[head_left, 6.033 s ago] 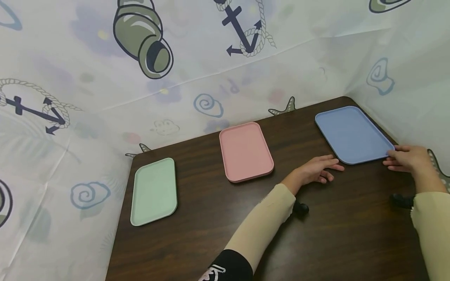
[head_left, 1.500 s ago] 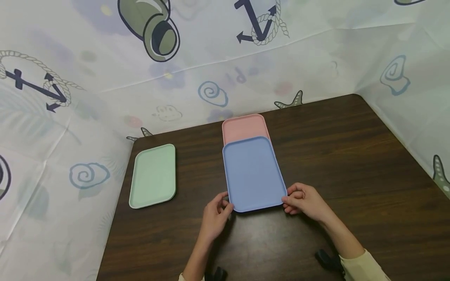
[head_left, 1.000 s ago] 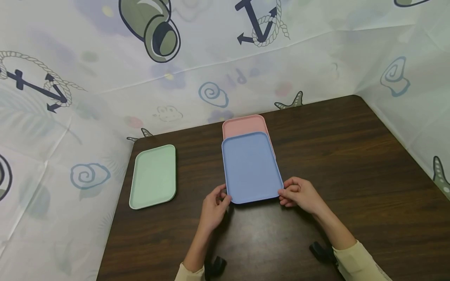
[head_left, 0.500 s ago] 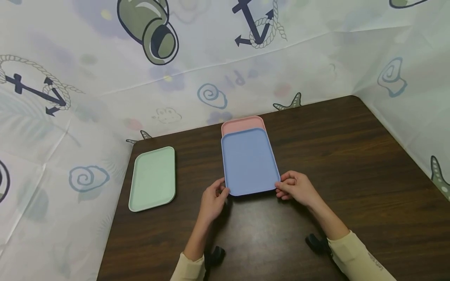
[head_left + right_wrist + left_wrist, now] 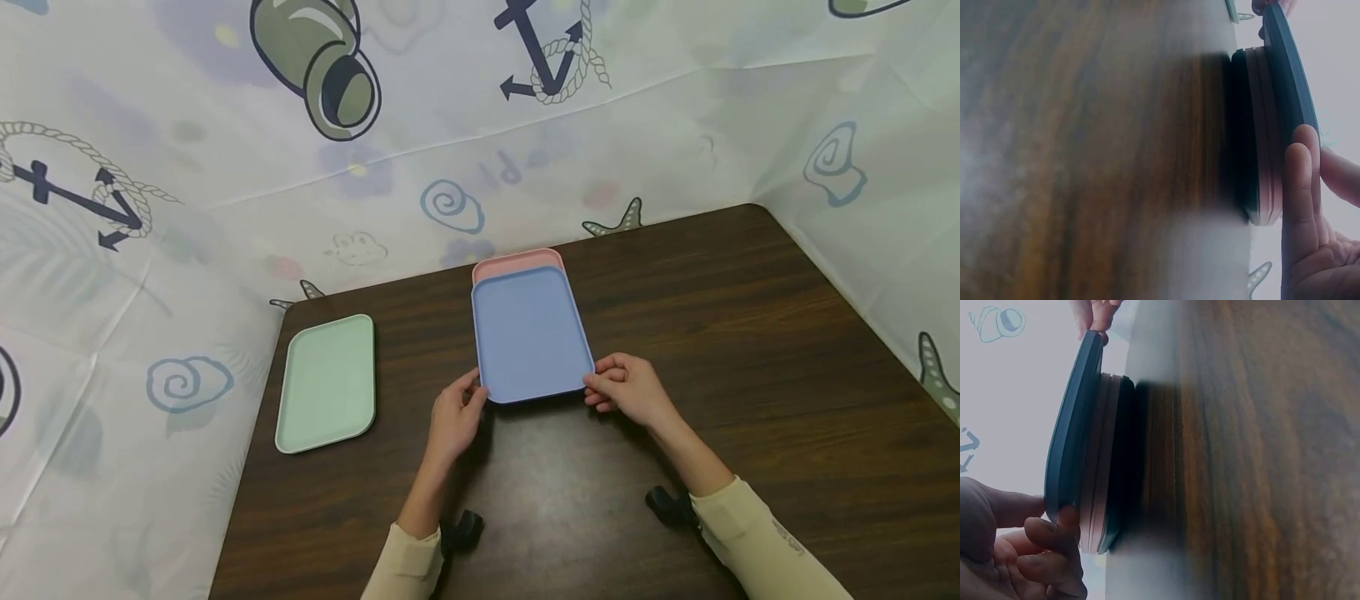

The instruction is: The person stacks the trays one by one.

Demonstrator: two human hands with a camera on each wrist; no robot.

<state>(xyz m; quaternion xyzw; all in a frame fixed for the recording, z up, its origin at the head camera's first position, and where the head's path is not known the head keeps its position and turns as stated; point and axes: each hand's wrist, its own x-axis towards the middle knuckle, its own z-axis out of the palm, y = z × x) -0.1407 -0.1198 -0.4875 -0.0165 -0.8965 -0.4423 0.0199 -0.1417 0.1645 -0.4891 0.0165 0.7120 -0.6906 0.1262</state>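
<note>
My left hand (image 5: 453, 421) pinches the near left corner of a blue rectangular tray (image 5: 532, 337), thumb on top and fingers curled beneath. At the near right corner, my right hand (image 5: 633, 390) pinches it the same way. The blue tray overlaps a pink tray (image 5: 517, 264), leaving only a strip of its far end showing in the head view. Seen edge-on in the left wrist view, the blue tray (image 5: 1069, 434) lies close over a pink stack (image 5: 1099, 481) with a dark green edge (image 5: 1119, 450) at its bottom. The right wrist view shows the same layers.
A pale green tray (image 5: 327, 383) lies to the left on the dark wood table (image 5: 750, 333). Behind the table hangs a white cloth (image 5: 420, 108) printed with anchors and shells. Black wrist mounts (image 5: 465, 532) sit by both sleeves.
The blue tray was at the far right of the table; both hands have brought it over the pink one. Over the last second it slid farther from me, covering more pink.
</note>
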